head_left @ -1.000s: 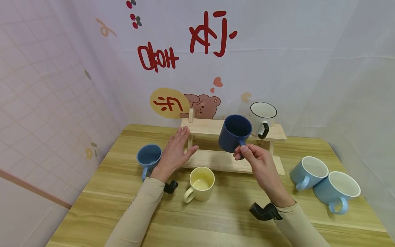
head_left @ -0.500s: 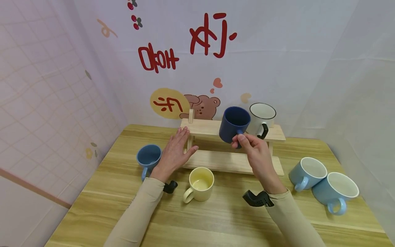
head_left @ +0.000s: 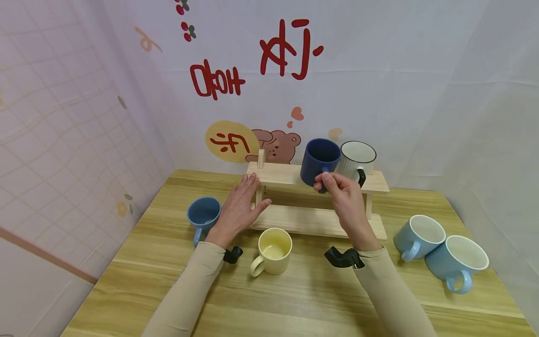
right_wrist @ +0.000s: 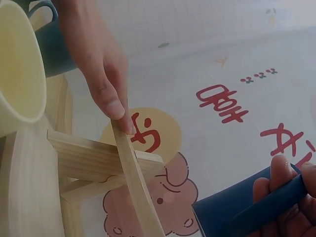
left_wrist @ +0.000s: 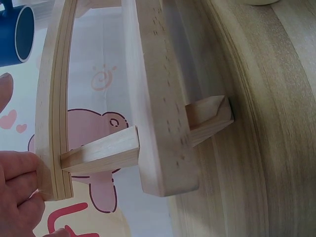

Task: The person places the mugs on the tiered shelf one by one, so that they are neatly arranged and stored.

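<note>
A dark blue mug point(head_left: 313, 164) hangs upright above the upper board of a two-tier wooden shelf point(head_left: 278, 173); in the left wrist view a gap shows between the mug's base point(left_wrist: 24, 34) and the board. My right hand point(head_left: 345, 201) pinches its handle between thumb and fingers. Close to its right, a white mug point(head_left: 358, 152) with dark rim and black handle stands on that board. My left hand point(head_left: 240, 208) rests on the shelf's left end, fingers extended; in the left wrist view the fingers point(left_wrist: 19, 177) touch the board's end.
A blue mug point(head_left: 204, 211) stands left of my left hand. In front of the shelf is a yellow mug point(head_left: 275, 250). Two light blue mugs, one point(head_left: 414, 241) beside another point(head_left: 450, 257), stand at the right. A printed cloth point(head_left: 400, 84) hangs behind the table.
My right hand has moved up and away from me, carrying the dark blue mug from in front of the shelf to above its upper board. The left hand has stayed in place.
</note>
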A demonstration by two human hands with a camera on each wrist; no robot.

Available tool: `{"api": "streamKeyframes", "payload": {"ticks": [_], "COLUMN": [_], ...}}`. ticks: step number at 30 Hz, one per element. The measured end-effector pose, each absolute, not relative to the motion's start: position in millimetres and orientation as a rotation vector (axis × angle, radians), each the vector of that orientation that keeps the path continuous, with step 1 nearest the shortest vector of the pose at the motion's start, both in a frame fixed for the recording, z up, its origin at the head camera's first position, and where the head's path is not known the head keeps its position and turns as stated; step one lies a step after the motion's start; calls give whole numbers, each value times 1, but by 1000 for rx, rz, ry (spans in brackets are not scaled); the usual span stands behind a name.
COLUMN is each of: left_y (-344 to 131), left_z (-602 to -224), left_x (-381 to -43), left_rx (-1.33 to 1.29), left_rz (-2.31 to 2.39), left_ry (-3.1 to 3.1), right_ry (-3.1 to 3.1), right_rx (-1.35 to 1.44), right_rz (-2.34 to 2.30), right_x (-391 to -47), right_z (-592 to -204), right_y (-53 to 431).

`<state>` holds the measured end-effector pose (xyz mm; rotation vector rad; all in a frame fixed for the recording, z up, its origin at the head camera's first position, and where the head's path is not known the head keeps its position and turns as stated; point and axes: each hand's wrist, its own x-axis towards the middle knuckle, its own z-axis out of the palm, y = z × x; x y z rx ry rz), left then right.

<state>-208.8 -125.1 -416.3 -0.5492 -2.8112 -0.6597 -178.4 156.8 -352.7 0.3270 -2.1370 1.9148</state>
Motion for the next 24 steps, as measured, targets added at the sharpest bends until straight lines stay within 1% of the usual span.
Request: {"api": "streamKeyframes", "payload": {"ticks": [24], "left_y": [-125], "left_z": [-414], "left_x": [-209], "left_rx": [-547], "left_rz": [-641], "left_ry": [-2844], "right_ry": [-2130], "right_rx": [214], "right_rz": [1913], "right_x": [-208], "right_z": [-361], "right_y": [155]}}
